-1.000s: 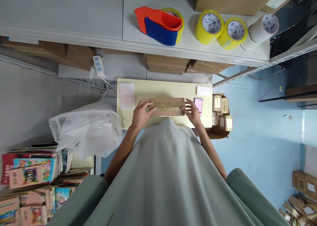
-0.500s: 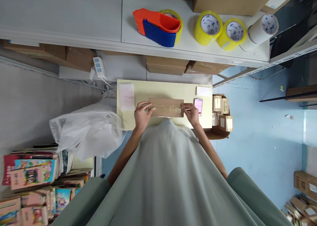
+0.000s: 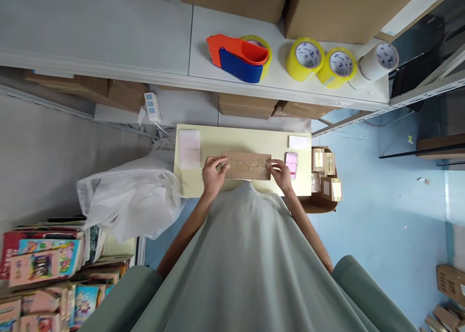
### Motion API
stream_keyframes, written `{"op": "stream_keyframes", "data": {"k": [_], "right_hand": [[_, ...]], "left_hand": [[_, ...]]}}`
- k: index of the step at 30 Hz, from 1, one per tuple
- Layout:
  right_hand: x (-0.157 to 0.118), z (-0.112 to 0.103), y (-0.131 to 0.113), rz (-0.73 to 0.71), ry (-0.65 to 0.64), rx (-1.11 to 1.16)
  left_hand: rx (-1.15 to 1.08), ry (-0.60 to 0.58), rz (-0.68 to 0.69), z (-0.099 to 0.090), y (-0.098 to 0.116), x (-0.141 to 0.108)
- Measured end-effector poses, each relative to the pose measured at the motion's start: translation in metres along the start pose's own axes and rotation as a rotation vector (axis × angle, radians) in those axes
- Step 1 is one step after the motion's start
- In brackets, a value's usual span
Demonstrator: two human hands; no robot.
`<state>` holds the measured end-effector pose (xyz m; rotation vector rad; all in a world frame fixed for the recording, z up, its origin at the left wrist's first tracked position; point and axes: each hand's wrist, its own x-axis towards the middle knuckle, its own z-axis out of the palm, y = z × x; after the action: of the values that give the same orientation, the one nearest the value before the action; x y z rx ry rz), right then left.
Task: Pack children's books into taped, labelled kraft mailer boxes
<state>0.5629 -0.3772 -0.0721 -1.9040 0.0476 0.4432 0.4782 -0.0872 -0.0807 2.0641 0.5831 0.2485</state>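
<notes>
A flat brown cardboard box [image 3: 248, 166] with clear tape along its middle lies near the front edge of the pale yellow table [image 3: 232, 137]. My left hand [image 3: 214, 173] pinches its left end between thumb and fingers. At the opposite end, my right hand [image 3: 280, 173] grips the box's right edge with its fingertips. Just right of that hand lies a phone [image 3: 291, 165] with a lit pink screen. A sliver of white shows under the box's front edge; what it is cannot be made out.
An orange and blue tape dispenser [image 3: 238, 58] and yellow tape rolls [image 3: 305, 59] stand on the shelf [image 3: 145, 41] above. Left of the table hangs a white plastic bag [image 3: 131, 191]. A carton of small boxes [image 3: 319, 205] stands on the right. Stacked books [image 3: 47, 259] fill the lower left.
The whole view has shifted, with the table and shelf appearing lower. Both hands keep hold of the box ends, and the box stays in about the same place on the table.
</notes>
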Motion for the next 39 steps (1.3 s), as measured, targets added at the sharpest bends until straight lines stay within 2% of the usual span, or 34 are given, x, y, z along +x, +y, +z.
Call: {"op": "stream_keyframes", "data": {"k": [9, 19, 24, 29, 31, 33, 36, 39], "right_hand": [[0.000, 0.000, 0.004, -0.009, -0.007, 0.003], [0.002, 0.003, 0.001, -0.041, -0.011, -0.013], [-0.002, 0.003, 0.000, -0.066, -0.004, -0.028], [0.000, -0.010, -0.007, -0.079, -0.103, -0.114], [0.007, -0.016, -0.022, -0.102, -0.112, -0.209], [0.018, -0.018, -0.049, -0.175, -0.083, -0.311], [0.045, -0.013, -0.112, -0.409, -0.020, -0.417], [0.083, 0.004, -0.186, -0.681, 0.033, -0.542]], "left_hand": [[-0.023, -0.036, 0.002, -0.004, 0.000, -0.002], [-0.265, -0.044, -0.080, 0.003, -0.025, 0.003], [-0.237, -0.040, 0.021, 0.002, -0.030, 0.002], [-0.114, -0.080, 0.115, -0.005, -0.028, 0.003], [-0.071, -0.090, 0.159, -0.011, -0.021, 0.008], [-0.056, -0.083, 0.209, -0.019, -0.006, 0.020], [-0.090, -0.046, 0.310, -0.036, 0.030, 0.052], [-0.151, -0.001, 0.430, -0.056, 0.077, 0.091]]}}
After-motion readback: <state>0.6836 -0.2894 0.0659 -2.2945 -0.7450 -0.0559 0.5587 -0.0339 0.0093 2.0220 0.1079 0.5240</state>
